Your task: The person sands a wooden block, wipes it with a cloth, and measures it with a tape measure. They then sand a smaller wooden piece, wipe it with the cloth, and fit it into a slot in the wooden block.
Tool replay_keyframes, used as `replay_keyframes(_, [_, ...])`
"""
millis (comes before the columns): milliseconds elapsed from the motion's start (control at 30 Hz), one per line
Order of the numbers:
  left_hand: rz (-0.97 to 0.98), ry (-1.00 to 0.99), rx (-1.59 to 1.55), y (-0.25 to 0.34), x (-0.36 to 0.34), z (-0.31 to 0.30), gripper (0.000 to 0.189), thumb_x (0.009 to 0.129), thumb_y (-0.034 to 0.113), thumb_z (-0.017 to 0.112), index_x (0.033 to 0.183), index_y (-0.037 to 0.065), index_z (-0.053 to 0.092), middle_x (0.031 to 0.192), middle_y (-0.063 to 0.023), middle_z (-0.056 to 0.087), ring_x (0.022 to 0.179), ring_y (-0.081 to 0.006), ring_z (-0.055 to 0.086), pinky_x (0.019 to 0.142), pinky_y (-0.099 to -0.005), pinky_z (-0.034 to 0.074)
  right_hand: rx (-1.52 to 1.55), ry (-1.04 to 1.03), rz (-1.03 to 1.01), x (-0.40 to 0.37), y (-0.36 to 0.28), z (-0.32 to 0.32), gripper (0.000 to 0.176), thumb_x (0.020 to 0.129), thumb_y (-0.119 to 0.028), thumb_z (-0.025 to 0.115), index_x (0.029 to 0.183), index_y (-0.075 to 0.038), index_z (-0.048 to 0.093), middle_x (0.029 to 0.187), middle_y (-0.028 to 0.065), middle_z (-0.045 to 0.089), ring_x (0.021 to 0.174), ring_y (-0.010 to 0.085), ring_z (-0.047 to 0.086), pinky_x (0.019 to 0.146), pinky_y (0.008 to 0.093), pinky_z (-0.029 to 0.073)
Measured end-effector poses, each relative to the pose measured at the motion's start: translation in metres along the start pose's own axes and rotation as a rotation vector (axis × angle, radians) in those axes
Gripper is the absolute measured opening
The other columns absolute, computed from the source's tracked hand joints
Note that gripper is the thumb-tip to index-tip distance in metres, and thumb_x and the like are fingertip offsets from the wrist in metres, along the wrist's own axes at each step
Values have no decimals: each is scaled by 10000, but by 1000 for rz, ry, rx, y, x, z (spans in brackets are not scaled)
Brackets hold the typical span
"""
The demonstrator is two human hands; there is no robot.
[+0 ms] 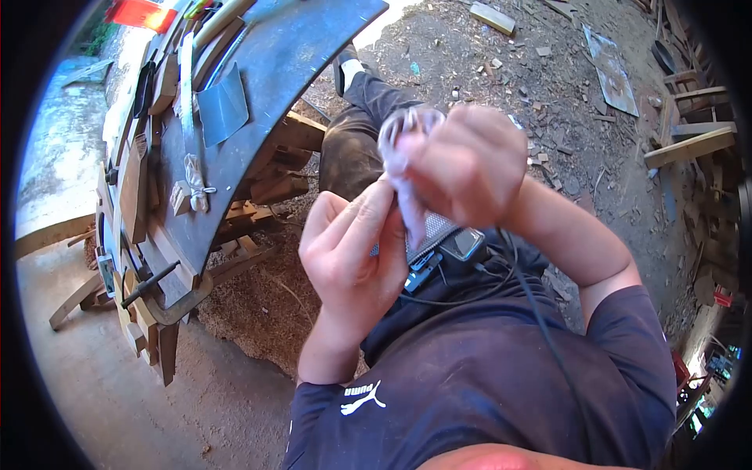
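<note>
In front of my waist, both hands are raised close together around a pale, whitish-pink strip of soft material (413, 215), which looks like cloth. It bunches into a blurred loop at the top, and a loose end hangs between the hands. My left hand (348, 243) pinches it near the middle, with thumb and fingers pressed together. Higher up and to the right, my right hand (470, 164) is closed in a fist around the upper part and smeared by motion. Behind the hands, a mesh-surfaced item (431, 243) and a small dark device (464, 246) with cables rest at my lap.
A dark-topped workbench (290, 47) stands at the left, holding wood pieces, a curved grey sheet (223, 106) and a small tied whitish bundle (196, 184). A clamp (184, 305) grips its near corner. Sawdust (258, 313) and scraps cover the ground; timber (689, 147) is stacked at right.
</note>
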State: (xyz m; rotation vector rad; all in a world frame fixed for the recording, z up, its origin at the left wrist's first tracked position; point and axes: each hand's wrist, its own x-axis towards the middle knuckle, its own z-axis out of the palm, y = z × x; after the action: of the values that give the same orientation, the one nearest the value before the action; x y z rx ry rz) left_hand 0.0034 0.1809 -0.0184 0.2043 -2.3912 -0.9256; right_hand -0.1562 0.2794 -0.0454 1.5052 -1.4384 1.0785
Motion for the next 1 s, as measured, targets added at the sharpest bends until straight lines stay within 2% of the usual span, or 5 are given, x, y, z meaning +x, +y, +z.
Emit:
replay_keyframes(133, [-168,104,-405,-12,-13,11,290,854,37,747,1136,-16,712,888,-71,719,695,-137,563,645,-282,457,-33,-3,-64,0,-24,-2,167,829,-192,710,896,-137,567,690,-55,576,562,71,552,465,220,356])
replay_keyframes(333, [-397,188,-943,3,-6,12,458,926,91,704,1323,-92,569,1153,-130,709,1052,-169,676,947,-305,522,18,-11,-23,7,-27,-1,186,798,-186,719,870,-118,561,713,-33,594,567,97,569,458,244,365])
replay_keyframes(533, [-732,173,-1200,-9,-4,8,450,970,146,656,1351,-65,541,1195,-184,690,1036,-189,699,927,-319,559,567,-301,215,-4,-39,-12,233,747,-40,763,937,-34,627,735,53,631,563,204,630,491,325,501])
replay_keyframes(667, [-765,163,-1236,-11,-3,5,458,996,177,637,1380,-46,525,1193,-186,689,1032,-185,695,901,-305,562,562,-372,287,-3,-37,-12,87,898,-143,624,975,-106,608,649,14,555,555,173,633,486,329,500])
replay_keyframes(1000, [-793,131,-1430,-23,-8,6,455,1002,186,633,1380,-26,494,1142,-140,687,942,-134,686,800,-276,568,587,-494,461,4,-38,-21,185,905,-100,668,1070,-84,585,674,85,614,571,249,659,497,350,511])
